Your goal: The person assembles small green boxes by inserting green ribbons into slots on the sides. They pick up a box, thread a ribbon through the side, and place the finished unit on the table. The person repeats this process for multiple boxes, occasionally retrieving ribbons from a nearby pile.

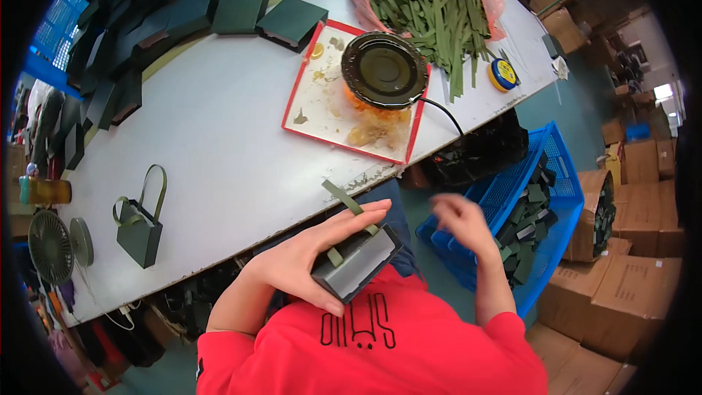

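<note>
Red short-sleeved shirt (285, 362) nearest. Left hand (296, 254) pinches dark-green rectangular box (362, 267) before it; green ribbon (341, 195) looks part-fitted. Right hand (462, 224) blurred: grip, I can't tell. Left, white worktop (208, 121): twin-looped green box (139, 240), seemingly finished.

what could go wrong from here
The cord runs over the edge of the table, so an arm could snag it and perhaps shift the pot. Amber residue lies on the tray close to the loose ribbons, so some might get smeared. Only the left hand holds the box, so it could slip.
</note>
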A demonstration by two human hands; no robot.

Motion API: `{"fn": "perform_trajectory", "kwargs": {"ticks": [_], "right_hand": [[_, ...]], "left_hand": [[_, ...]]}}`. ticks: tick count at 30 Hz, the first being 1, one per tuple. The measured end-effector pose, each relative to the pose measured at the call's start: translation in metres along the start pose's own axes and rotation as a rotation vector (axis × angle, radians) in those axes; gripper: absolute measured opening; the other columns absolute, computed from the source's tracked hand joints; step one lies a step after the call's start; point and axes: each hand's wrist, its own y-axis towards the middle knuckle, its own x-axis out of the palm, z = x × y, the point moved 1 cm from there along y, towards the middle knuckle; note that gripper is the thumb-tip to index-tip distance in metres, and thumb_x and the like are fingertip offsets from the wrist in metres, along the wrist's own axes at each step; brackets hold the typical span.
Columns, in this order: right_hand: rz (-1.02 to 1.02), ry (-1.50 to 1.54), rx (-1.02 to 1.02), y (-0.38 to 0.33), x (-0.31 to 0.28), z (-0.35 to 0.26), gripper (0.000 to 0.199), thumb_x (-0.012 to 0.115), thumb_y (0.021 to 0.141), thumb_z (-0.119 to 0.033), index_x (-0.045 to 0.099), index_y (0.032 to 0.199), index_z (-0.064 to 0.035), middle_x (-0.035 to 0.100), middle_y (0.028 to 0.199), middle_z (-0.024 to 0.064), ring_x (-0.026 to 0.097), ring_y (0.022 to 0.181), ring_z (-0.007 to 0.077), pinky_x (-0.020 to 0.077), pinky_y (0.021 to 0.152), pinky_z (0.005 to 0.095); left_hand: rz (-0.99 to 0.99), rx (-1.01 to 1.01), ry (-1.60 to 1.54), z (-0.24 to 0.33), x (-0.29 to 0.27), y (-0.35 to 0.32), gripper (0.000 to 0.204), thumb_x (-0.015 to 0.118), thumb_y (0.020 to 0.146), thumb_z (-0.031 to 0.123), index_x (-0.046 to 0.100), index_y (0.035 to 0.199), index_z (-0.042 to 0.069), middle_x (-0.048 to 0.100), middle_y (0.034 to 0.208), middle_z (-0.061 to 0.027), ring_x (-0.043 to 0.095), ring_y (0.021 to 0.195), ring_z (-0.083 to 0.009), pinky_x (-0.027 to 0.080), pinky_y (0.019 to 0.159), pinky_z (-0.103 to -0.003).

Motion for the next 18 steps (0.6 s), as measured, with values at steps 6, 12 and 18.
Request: {"fn": "perform_trajectory", "kwargs": {"ticks": [6,12,18], "right_hand": [[0.229,0.252,-0.295,-0.006,0.019,-0.086,0.019,0.062,0.097,-0.01,0.068,0.112,0.0006,0.069,0.094,0.0032,0.062,0.089,0.0116,0.0502,0.078,0.0282],[-0.336,0.316,-0.261,0.007,0.063,-0.122,0.024,0.065,0.095,-0.008,0.066,0.117,0.002,0.07,0.109,0.0106,0.066,0.099,0.0154,0.0528,0.085,0.0284],[-0.162,0.935,-0.344,0.027,0.069,-0.117,0.008,0.054,0.103,-0.008,0.055,0.103,-0.0005,0.068,0.091,0.0105,0.068,0.085,0.0181,0.055,0.086,0.032]], "left_hand": [[-0.018,-0.053,0.32,0.003,0.008,0.006,0.117,0.093,0.059,0.041,0.033,0.153,0.005,0.033,0.157,-0.0191,0.034,0.143,-0.0353,0.032,0.115,-0.043],[-0.06,-0.173,0.515,0.002,0.013,0.006,0.11,0.087,0.066,0.047,0.034,0.152,0.004,0.038,0.15,-0.0208,0.038,0.136,-0.0391,0.032,0.115,-0.047],[0.111,-0.115,0.372,0.02,0.0,-0.01,0.112,0.092,0.063,0.041,0.035,0.15,0.001,0.035,0.152,-0.0246,0.042,0.134,-0.0383,0.036,0.112,-0.048]]}}
